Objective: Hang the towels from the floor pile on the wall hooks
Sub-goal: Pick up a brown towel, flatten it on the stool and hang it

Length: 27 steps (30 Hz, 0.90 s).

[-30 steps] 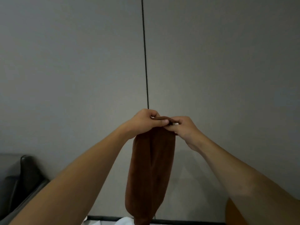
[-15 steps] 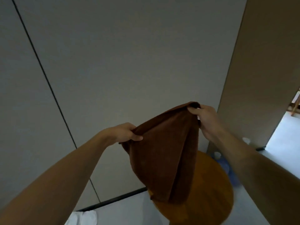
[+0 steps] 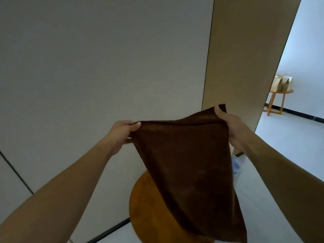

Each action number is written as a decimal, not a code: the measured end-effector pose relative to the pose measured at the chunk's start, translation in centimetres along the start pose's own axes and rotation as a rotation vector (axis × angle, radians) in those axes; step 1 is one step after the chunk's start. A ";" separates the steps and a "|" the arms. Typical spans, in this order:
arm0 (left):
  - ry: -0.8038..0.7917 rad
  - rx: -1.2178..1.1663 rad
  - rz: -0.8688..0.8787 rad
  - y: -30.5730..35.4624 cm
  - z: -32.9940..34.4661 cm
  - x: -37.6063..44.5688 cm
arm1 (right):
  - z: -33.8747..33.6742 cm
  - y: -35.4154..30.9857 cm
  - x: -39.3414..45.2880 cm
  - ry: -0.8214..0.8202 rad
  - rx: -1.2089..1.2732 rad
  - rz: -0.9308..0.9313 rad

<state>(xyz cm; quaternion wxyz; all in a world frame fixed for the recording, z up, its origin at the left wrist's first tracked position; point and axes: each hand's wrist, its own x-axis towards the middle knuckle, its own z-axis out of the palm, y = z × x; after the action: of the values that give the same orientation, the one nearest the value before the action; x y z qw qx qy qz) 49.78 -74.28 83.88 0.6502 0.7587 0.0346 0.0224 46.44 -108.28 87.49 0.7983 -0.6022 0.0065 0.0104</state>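
Our left hand [image 3: 124,131] and right hand [image 3: 228,122] pinch the soft, limp brown terry towel [image 3: 185,160] by its top corners; it looks light and floppy.

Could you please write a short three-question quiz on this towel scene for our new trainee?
1. True or false: the dark brown terry towel is already hanging on a wall hook.
2. Which hand holds the higher corner of the towel: A) left hand, B) right hand?
3. Fill in: below the towel stands a round orange-brown wooden ____.

Key:
1. False; both hands hold it spread in the air, and no hook is in view.
2. B.
3. Table.
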 end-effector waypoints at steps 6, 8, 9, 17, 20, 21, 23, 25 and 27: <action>0.029 -0.366 -0.098 0.3 -0.6 6.8 | 0.8 -0.1 8.1 0.007 0.071 -0.008; 0.033 -0.408 -0.108 0.6 -1.7 9.2 | 1.9 0.2 11.7 0.030 0.015 0.006; 0.042 -0.417 -0.107 0.9 -2.4 10.4 | 2.5 0.4 13.6 0.032 -0.024 -0.004; 0.151 -0.470 -0.062 4.5 -6.8 17.4 | 7.6 -1.1 25.6 -0.004 -0.139 -0.095; 0.158 -0.451 -0.007 6.4 -7.5 19.3 | 8.7 -2.2 28.2 -0.037 -0.115 -0.129; 0.169 -0.450 0.017 7.0 -7.6 19.8 | 8.9 -2.5 28.8 -0.040 -0.108 -0.135; 0.172 -0.463 0.062 8.0 -7.7 20.4 | 8.9 -3.0 29.6 -0.044 -0.099 -0.144; 0.126 -0.488 0.093 8.5 -7.3 20.6 | 8.5 -3.1 30.1 -0.060 -0.093 -0.147; 0.078 -0.508 0.087 8.2 -6.6 20.2 | 7.3 -2.6 30.3 -0.075 -0.072 -0.134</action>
<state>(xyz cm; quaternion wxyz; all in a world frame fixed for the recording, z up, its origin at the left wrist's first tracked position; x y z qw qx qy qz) 69.60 -67.41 92.77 0.8164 0.5705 0.0202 0.0875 76.80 -101.66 91.28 0.7747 -0.6288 -0.0641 -0.0202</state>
